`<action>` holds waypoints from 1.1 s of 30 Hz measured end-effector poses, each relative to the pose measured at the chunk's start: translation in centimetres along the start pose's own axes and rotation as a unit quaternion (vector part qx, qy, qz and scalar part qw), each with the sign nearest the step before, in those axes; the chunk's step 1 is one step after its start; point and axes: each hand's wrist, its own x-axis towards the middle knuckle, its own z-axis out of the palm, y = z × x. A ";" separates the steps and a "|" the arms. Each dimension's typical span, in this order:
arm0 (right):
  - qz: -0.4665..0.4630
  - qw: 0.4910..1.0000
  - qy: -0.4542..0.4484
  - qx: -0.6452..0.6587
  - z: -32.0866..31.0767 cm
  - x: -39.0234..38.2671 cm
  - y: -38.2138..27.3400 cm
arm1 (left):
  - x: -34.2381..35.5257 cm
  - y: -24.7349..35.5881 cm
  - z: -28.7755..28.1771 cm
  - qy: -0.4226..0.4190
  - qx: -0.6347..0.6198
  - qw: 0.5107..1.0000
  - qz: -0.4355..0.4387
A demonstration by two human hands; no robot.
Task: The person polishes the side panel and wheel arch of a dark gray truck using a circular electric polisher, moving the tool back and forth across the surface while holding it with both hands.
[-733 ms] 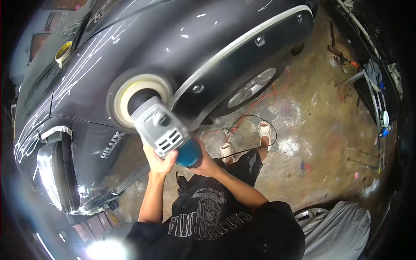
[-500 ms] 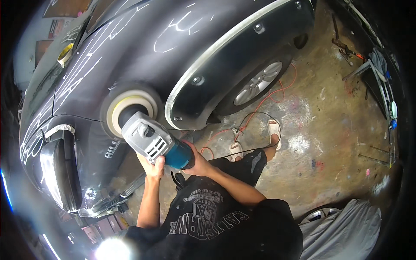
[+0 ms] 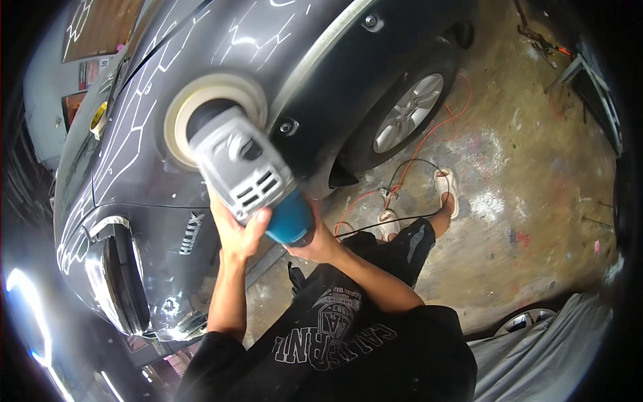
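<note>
Both hands hold a car polisher (image 3: pixel 248 157) with a grey front housing and a teal body. Its round pale pad (image 3: pixel 179 127) lies against the glossy dark grey car panel (image 3: pixel 248 47), and the pad's rim looks smeared by motion. My left hand (image 3: pixel 236 224) wraps the grey housing from the side, thumb pressed on it below the vent slots. Round the teal rear end, my right hand (image 3: pixel 318 238) is closed, with its fingers partly hidden beneath the tool.
Right of the panel is a dark wheel-arch trim (image 3: pixel 355 80) over a wheel (image 3: pixel 408 114). Orange and black cords (image 3: pixel 408 177) trail on the floor near my feet. A headlight (image 3: pixel 110 275) sits at left. Yellow tape roll (image 3: pixel 99 120) rests far left; a grey cover (image 3: pixel 542 355) lies lower right.
The polisher has moved up the panel, away from the raised lettering and closer to the upper edge of the arch trim. Both hands have stayed on it. The whole view has shifted slightly.
</note>
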 end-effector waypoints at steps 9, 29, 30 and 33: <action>0.067 0.993 -0.100 -0.022 1.4 -3.1 2.1 | -7.6 -8.2 -5.7 0.107 0.053 0.993 -0.015; 0.029 0.995 -0.098 0.008 -4.1 0.3 -6.7 | -2.2 -5.6 -4.3 0.103 -0.077 0.992 -0.006; 0.021 0.993 -0.112 -0.011 -4.0 -0.3 -6.5 | -4.0 -6.7 -5.4 0.141 -0.072 0.987 -0.031; 0.073 0.975 -0.211 -0.005 -5.0 -1.2 -7.0 | -6.6 -6.7 -5.2 0.196 -0.183 0.961 -0.065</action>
